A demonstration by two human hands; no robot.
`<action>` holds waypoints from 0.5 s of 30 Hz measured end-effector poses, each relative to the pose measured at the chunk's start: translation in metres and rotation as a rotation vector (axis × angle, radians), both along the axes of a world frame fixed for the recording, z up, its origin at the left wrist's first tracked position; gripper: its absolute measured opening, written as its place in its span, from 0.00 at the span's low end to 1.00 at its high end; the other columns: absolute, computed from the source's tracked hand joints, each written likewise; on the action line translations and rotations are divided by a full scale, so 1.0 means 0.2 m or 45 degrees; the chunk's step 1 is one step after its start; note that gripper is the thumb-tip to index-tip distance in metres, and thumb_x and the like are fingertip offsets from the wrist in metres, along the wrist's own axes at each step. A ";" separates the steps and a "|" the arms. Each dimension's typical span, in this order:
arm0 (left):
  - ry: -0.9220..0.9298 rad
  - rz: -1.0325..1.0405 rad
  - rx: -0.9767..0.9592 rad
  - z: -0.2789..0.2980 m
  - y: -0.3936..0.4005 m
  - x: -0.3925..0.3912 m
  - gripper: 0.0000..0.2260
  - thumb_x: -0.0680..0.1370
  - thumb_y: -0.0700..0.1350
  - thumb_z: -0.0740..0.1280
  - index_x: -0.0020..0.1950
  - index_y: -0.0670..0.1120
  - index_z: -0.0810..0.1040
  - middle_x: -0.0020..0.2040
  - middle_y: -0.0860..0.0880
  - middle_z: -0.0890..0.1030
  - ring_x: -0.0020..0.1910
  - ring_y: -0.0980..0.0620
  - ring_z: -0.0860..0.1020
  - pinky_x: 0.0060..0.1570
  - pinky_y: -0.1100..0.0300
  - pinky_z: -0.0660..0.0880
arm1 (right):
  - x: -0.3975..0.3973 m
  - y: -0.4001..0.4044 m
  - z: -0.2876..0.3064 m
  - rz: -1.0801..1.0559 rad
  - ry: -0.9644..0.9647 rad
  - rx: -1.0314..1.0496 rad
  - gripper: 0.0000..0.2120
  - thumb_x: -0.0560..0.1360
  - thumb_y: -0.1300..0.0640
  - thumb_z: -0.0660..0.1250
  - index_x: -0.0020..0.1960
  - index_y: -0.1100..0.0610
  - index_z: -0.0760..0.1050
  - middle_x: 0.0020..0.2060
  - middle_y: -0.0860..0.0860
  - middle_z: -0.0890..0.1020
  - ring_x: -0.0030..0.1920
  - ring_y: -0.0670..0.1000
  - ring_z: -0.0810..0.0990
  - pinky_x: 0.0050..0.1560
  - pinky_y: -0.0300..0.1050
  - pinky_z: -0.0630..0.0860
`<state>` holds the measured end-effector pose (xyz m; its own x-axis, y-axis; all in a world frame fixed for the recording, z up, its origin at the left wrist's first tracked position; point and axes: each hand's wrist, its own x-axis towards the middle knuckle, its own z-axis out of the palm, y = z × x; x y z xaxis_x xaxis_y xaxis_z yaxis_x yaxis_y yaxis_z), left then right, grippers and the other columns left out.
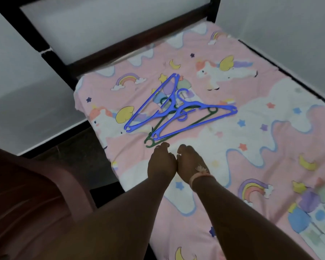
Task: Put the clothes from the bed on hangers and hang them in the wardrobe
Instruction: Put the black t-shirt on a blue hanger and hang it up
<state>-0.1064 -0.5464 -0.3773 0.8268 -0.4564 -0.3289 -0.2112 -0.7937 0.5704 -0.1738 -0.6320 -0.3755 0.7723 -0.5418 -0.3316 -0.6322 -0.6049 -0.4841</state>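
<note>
Plastic hangers lie in a loose pile on the pink unicorn bed sheet (270,94): two blue hangers (152,102) crossing over a green hanger (191,124). My left hand (161,162) and my right hand (191,164) are side by side, touching each other, just in front of the pile. The fingers of both curl downward toward the sheet and hold nothing. The left fingertips are close to the green hanger's end (149,143). No clothes are visible on the bed in this view.
The bed's dark wooden headboard frame (109,47) stands beyond the hangers, against grey walls. A reddish-brown plastic chair (32,194) sits at the lower left beside the bed. Dark floor shows between chair and bed.
</note>
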 end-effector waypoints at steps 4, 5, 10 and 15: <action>-0.041 0.037 0.104 -0.28 -0.02 0.12 0.25 0.81 0.42 0.61 0.79 0.47 0.67 0.77 0.41 0.69 0.74 0.41 0.69 0.72 0.51 0.66 | 0.17 -0.08 -0.22 0.135 0.012 -0.112 0.18 0.80 0.59 0.60 0.70 0.58 0.69 0.70 0.58 0.67 0.60 0.62 0.77 0.59 0.51 0.73; -0.067 0.011 0.141 -0.35 -0.02 0.14 0.25 0.82 0.43 0.61 0.80 0.48 0.65 0.79 0.41 0.64 0.76 0.40 0.66 0.73 0.50 0.64 | 0.21 -0.10 -0.27 0.156 0.011 -0.133 0.22 0.79 0.59 0.61 0.73 0.57 0.67 0.75 0.58 0.63 0.63 0.62 0.76 0.62 0.51 0.73; -0.254 -0.079 0.340 -0.55 0.01 0.12 0.25 0.85 0.51 0.55 0.83 0.58 0.56 0.85 0.47 0.49 0.81 0.39 0.54 0.75 0.45 0.59 | 0.42 -0.19 -0.44 0.287 0.109 -0.278 0.30 0.80 0.60 0.62 0.80 0.55 0.56 0.77 0.60 0.58 0.70 0.61 0.68 0.68 0.53 0.69; -0.365 -0.069 0.417 -0.61 -0.01 0.09 0.24 0.86 0.53 0.51 0.83 0.58 0.54 0.85 0.48 0.45 0.80 0.38 0.54 0.75 0.45 0.56 | 0.45 -0.22 -0.48 0.238 -0.063 -0.463 0.15 0.78 0.66 0.61 0.64 0.61 0.71 0.63 0.61 0.70 0.56 0.62 0.76 0.53 0.52 0.74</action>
<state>-0.0885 -0.5482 -0.4984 0.8836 -0.4112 -0.2241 -0.3704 -0.9065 0.2027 -0.0845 -0.6764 -0.4712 0.8787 -0.4658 -0.1047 -0.4767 -0.8443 -0.2448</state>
